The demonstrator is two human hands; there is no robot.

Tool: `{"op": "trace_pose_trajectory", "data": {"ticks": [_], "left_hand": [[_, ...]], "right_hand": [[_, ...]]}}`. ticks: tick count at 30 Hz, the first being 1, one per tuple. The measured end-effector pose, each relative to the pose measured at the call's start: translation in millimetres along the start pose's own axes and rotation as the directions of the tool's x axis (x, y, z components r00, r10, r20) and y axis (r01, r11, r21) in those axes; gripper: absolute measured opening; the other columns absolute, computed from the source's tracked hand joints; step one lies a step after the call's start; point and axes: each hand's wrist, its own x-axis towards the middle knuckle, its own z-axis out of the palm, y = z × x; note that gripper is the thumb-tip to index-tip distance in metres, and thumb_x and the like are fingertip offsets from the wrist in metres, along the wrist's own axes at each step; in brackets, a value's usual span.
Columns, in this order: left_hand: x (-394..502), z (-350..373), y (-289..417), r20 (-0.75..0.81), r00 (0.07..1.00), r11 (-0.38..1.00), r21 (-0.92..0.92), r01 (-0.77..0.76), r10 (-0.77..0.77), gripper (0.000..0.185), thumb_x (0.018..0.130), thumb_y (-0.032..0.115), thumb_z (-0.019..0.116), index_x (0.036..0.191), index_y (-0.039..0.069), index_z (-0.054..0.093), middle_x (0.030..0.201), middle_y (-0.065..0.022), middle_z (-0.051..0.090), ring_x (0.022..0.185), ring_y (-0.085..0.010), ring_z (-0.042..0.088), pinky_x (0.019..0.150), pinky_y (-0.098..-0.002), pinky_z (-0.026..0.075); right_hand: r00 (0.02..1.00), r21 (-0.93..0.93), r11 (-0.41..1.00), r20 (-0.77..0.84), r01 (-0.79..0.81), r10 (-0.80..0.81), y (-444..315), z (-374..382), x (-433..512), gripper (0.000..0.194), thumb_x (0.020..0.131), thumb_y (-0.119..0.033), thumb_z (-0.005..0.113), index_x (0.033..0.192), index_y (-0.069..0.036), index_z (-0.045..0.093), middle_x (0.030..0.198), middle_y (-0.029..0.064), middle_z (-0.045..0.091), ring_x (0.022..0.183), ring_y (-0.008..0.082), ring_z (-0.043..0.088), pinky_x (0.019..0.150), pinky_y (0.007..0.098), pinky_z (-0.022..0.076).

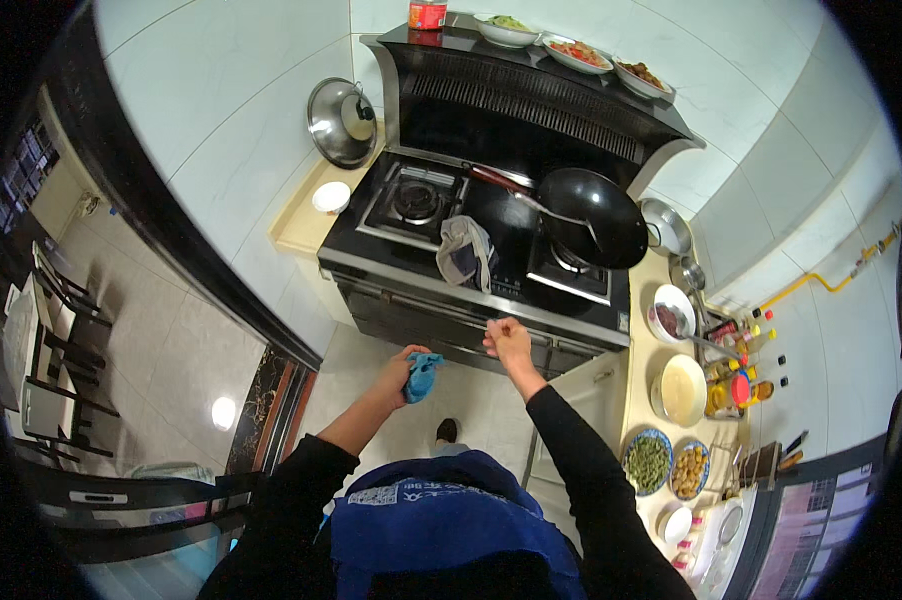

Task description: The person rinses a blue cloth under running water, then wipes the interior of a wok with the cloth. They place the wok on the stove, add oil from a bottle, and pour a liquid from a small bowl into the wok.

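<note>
My left hand grips a crumpled blue cloth in front of the stove. To its right, my right hand hovers before the stove's front edge with its fingers curled in; no object shows clearly in it. Beyond both hands is a black gas stove. On its middle lies a folded grey cloth. A black wok rests on the right burner, and a metal utensil lies across its near side. A brown wooden handle extends left over the stove. Nothing stands on the left burner.
A pan lid hangs at the left wall above a white bowl. Filled dishes line the hood's top. On the right counter are a cream bowl, a plate of green vegetables and seasoning bottles. A doorway opens left.
</note>
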Motion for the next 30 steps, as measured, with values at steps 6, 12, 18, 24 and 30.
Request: {"op": "trace_pose_trajectory", "data": {"ticks": [6, 12, 18, 24, 30], "left_hand": [[49, -2, 53, 0.064, 0.971, 0.949, -0.208, 0.239, -0.23, 0.036, 0.092, 0.042, 0.05, 0.098, 0.008, 0.059, 0.078, -0.0069, 0.06, 0.064, -0.0207, 0.057, 0.057, -0.0373, 0.05], [101, -5, 98, 0.114, 0.938, 0.934, 0.191, 0.302, -0.327, 0.029, 0.081, 0.027, 0.071, 0.093, 0.004, 0.059, 0.088, -0.0109, 0.062, 0.076, -0.0232, 0.064, 0.064, -0.039, 0.054], [173, -5, 149, 0.479, 0.734, 0.809, 0.566, 0.16, -0.481, 0.021, 0.076, 0.005, 0.069, 0.094, 0.002, 0.058, 0.104, -0.0168, 0.061, 0.093, -0.0312, 0.066, 0.069, -0.0386, 0.055], [245, 35, 157, 0.321, 0.526, 0.118, 0.916, -0.382, -0.788, 0.021, 0.077, 0.013, 0.069, 0.097, 0.004, 0.065, 0.087, -0.0069, 0.068, 0.071, -0.0204, 0.064, 0.06, -0.0342, 0.05], [257, 80, 178, 0.422, 0.579, 0.032, 0.826, -0.563, -0.698, 0.026, 0.076, 0.029, 0.073, 0.087, 0.007, 0.067, 0.081, -0.0048, 0.068, 0.073, -0.0207, 0.063, 0.069, -0.0363, 0.049]], "right_hand": [[0.983, -0.582, 0.801, -0.011, 0.143, -0.183, -20, 25, 165, 0.046, 0.079, -0.024, 0.07, 0.113, 0.0, 0.051, 0.096, 0.0193, 0.064, 0.089, 0.0359, 0.062, 0.078, 0.0407, 0.0488], [0.963, -0.743, 0.642, 0.014, 0.189, -0.268, -20, 55, 236, 0.072, 0.075, -0.019, 0.074, 0.134, -0.004, 0.038, 0.123, 0.0234, 0.05, 0.117, 0.0416, 0.045, 0.097, 0.0449, 0.0394], [0.991, -0.717, 0.684, -0.111, -0.131, 0.073, -11, 50, 272, 0.056, 0.073, -0.032, 0.074, 0.117, -0.002, 0.06, 0.109, 0.024, 0.061, 0.101, 0.0393, 0.058, 0.085, 0.0421, 0.0486], [0.98, 0.288, 0.948, -0.099, -0.139, 0.173, -54, 25, 227, 0.036, 0.085, -0.029, 0.068, 0.099, 0.004, 0.066, 0.097, 0.009, 0.064, 0.091, 0.0163, 0.057, 0.081, 0.0298, 0.0448], [0.763, -0.112, 0.8, 0.401, 0.589, -0.506, -160, 51, 147, 0.029, 0.084, -0.029, 0.066, 0.096, -0.003, 0.07, 0.106, 0.0152, 0.064, 0.092, 0.0241, 0.062, 0.083, 0.0336, 0.0494]]}}
